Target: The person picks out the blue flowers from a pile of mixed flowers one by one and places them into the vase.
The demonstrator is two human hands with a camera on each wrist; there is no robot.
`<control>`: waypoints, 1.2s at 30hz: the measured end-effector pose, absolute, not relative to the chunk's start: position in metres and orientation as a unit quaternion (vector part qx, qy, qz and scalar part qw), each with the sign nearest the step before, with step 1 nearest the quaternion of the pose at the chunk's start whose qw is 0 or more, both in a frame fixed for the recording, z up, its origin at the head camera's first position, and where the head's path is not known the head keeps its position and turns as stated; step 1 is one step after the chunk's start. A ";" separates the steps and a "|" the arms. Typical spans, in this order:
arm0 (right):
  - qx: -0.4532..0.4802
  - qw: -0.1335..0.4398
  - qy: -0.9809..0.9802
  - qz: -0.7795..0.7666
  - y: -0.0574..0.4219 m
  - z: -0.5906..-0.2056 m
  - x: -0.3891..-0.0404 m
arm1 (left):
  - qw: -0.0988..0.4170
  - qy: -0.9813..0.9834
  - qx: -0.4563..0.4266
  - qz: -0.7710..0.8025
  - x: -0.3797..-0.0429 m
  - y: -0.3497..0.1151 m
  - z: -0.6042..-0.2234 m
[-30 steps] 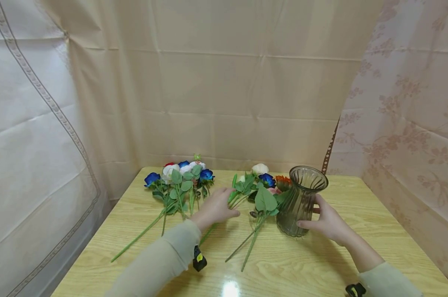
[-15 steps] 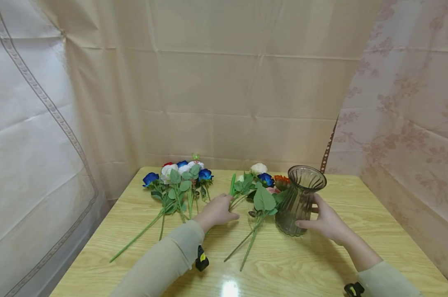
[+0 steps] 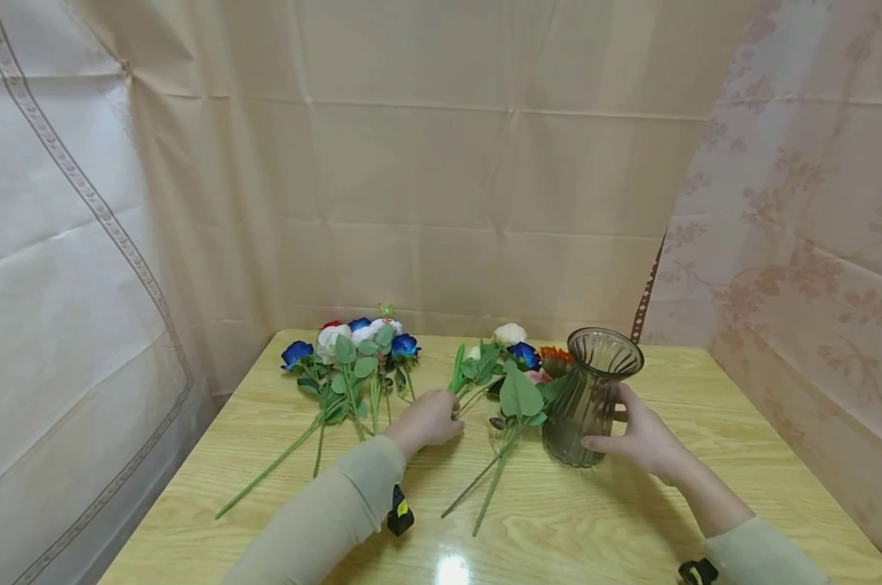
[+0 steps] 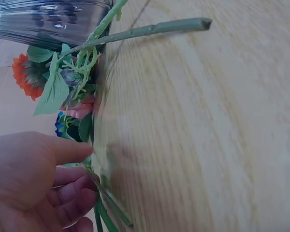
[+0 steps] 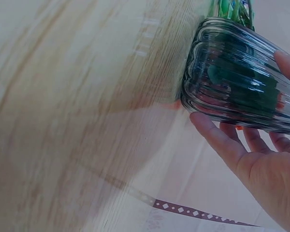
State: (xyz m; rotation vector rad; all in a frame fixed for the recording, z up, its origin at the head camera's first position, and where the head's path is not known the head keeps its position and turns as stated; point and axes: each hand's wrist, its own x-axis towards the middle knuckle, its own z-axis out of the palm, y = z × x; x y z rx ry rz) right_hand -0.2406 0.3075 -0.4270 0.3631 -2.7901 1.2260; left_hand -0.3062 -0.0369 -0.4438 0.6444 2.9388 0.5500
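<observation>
My left hand (image 3: 430, 418) is at the middle of the table, thumb and fingers closing round thin green flower stems (image 4: 108, 208). The bright green leaf (image 3: 458, 370) of this bunch shows just beyond the fingers. On the right, my right hand (image 3: 646, 439) holds a ribbed smoky glass vase (image 3: 580, 418) upright, thumb on the near side and fingers round the other. In the right wrist view, green leaves show through the vase wall. Between the hands lie artificial flowers with a cream bloom (image 3: 510, 332), a blue rose (image 3: 525, 354) and an orange flower (image 3: 555, 357).
Another group of artificial flowers lies at the left, with a blue rose (image 3: 296, 353), a white bloom (image 3: 331, 344) and a long stem (image 3: 269, 475) toward the front. Two stems (image 3: 492, 487) point forward near the vase. A beige curtain (image 3: 470, 179) hangs behind the wooden table (image 3: 587, 528).
My left hand has drawn slightly nearer, its thumb and fingers coming together round the stems. The right hand keeps its hold on the vase, which has not visibly moved.
</observation>
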 end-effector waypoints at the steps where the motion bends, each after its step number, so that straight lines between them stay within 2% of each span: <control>1: 0.118 0.036 -0.909 0.398 0.308 -0.427 -0.241 | 0.042 0.961 0.210 0.178 -0.306 -0.036 -0.445; 21: 0.115 0.031 -0.911 0.395 0.308 -0.427 -0.240 | 0.044 0.966 0.202 0.155 -0.297 -0.034 -0.444; 29: 0.116 0.030 -0.908 0.402 0.308 -0.427 -0.240 | 0.032 0.959 0.209 0.186 -0.296 -0.035 -0.443; 36: 0.117 0.029 -0.904 0.409 0.308 -0.427 -0.239 | 0.043 0.951 0.205 0.228 -0.294 -0.037 -0.441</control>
